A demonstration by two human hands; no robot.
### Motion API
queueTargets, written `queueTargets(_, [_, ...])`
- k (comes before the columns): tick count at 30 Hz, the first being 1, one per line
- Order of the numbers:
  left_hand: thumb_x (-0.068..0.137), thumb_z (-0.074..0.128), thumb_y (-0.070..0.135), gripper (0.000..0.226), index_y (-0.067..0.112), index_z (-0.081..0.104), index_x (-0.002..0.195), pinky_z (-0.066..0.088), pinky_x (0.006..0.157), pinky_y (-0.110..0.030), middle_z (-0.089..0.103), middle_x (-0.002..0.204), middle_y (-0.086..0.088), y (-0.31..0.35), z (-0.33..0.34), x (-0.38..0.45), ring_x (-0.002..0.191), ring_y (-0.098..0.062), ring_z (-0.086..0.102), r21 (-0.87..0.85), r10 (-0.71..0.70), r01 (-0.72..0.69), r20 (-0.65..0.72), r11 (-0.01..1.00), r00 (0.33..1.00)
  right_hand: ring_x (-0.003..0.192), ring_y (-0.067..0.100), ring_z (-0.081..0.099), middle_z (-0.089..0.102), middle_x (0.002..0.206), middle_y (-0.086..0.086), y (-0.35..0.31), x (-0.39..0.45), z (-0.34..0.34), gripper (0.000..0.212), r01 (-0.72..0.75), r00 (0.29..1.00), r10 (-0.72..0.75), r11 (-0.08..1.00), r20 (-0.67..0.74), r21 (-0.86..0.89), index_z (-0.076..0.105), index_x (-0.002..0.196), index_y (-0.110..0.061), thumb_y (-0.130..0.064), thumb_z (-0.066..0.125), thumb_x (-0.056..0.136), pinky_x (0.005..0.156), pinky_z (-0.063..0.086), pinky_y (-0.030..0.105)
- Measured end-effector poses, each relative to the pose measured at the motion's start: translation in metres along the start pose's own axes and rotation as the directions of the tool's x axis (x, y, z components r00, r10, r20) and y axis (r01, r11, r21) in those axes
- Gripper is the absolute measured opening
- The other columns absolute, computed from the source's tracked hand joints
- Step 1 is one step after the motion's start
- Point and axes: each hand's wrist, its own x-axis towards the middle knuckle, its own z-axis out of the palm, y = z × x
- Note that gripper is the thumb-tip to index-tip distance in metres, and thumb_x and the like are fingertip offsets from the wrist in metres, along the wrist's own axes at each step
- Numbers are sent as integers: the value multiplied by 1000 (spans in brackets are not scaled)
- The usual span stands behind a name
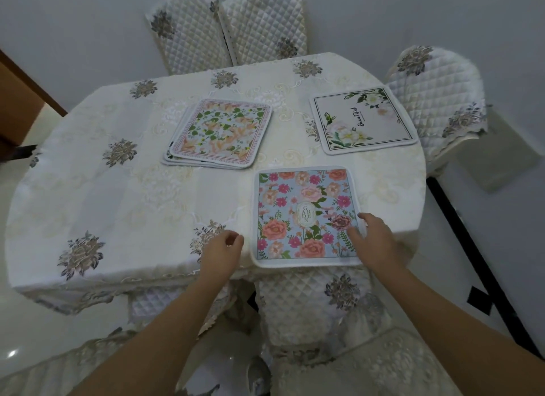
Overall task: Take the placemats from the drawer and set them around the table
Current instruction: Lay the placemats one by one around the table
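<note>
A blue placemat with pink flowers (303, 212) lies flat at the near edge of the round table (103, 195). My right hand (374, 239) rests on its right edge with straight fingers. My left hand (222, 249) hovers just left of the mat with fingers loosely curled, holding nothing. A stack of several placemats (218, 133), topped by an orange and green floral one, sits in the table's middle. A white placemat with green leaves and script (362, 119) lies at the far right edge.
A cream embroidered cloth covers the table. Quilted chairs stand around it: two at the back (230, 26), one at the right (436, 91), one pushed in below the blue mat (312, 304). A brown door (20, 100) is at the left.
</note>
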Motion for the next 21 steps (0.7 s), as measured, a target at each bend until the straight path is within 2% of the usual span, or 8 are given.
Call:
queueTargets(5, [97,46,39,19,28,61,101,56,81,-45,68,95,5,4,-14,4,88,-17,66,-154,33,-34,-13,987,999,123,24,51,51,141,7,-45,-10,13,58,85,996,-84,996,24,-11,44,144,-18,-46,53,94,103,44,45])
queueTargets(7, [98,43,41,20,30,59,100,56,80,-45,68,93,4,4,-21,7,85,-18,67,-163,63,-62,-3,985,998,130,24,47,47,146,6,-63,-17,20,60,94,995,-94,996,39,-10,42,145,-17,-47,52,94,106,41,46])
queueTargets(8, [98,42,41,22,29,60,102,56,79,-42,68,95,4,4,-26,8,83,-15,67,-162,84,-83,-1,983,996,131,24,45,46,146,6,-72,-20,25,62,103,994,-102,995,41,-9,42,145,-17,-49,51,93,107,40,47])
queueTargets(11, [102,40,39,30,22,62,114,46,67,-15,64,109,4,-1,-47,13,72,6,61,-130,153,-148,32,980,988,135,27,40,45,147,7,-101,-32,42,68,124,992,-122,991,30,-53,39,146,-16,-54,49,91,110,35,50])
queueTargets(12, [102,40,39,32,21,62,117,45,70,-15,63,114,4,-5,-58,15,77,6,60,-117,187,-181,45,977,981,137,27,38,44,148,7,-112,-36,50,68,121,993,-120,991,20,-53,38,147,-16,-54,50,91,112,33,50])
queueTargets(15, [102,39,43,38,21,59,126,45,93,-32,60,127,4,-26,-96,22,110,-10,56,-70,292,-287,80,955,953,141,25,30,37,153,7,-154,-51,78,66,114,993,-114,993,8,-42,34,149,-16,-49,50,95,115,27,46])
queueTargets(21, [102,37,48,45,21,54,134,43,104,-39,55,137,4,-46,-185,48,123,-15,51,-82,319,-320,-18,944,948,144,25,26,31,157,5,-249,-69,130,65,147,989,-147,988,2,52,30,151,-20,-52,48,96,117,24,45])
